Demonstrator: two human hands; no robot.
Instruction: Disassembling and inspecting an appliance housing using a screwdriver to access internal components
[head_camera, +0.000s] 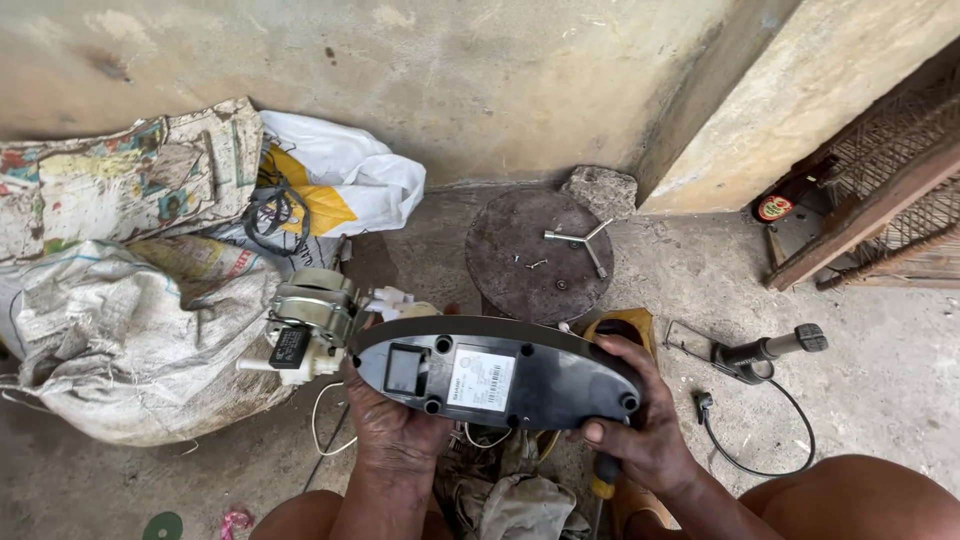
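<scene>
1. Two bare hands hold one dark oval appliance base (500, 375), underside tipped up toward the camera, just above the lap and the concrete floor (880, 390).
2. Left hand (395, 425) is under the base's left end; fingers go behind the housing, so the grip shape is hidden, but it bears the weight.
3. Right hand (640, 425) is closed over the right end, thumb on the lower rim, fingers curled over the top edge.
4. Small motor unit (315, 330) with white plastic parts sits just beyond the left fingers, touching or nearly touching the base; can't tell if joined.
5. Step, as judged: inspecting or turning the base during disassembly. Next move likely calls for freeing one hand while the other steadies the housing.
6. White rectangular sticker label (480, 378) with barcode stripes sits mid-underside, between the two hands; a dark square recess is just left of it.
7. Worn printed woven sacks (120, 330) are piled well left of the left fingers; a white and yellow plastic bag (340, 185) lies behind them.
8. Round metal disc (538, 255) with a three-arm wrench (580, 240) lies beyond the fingers.
9. Soldering iron (765, 350) with black cord lies right of the right hand.
</scene>
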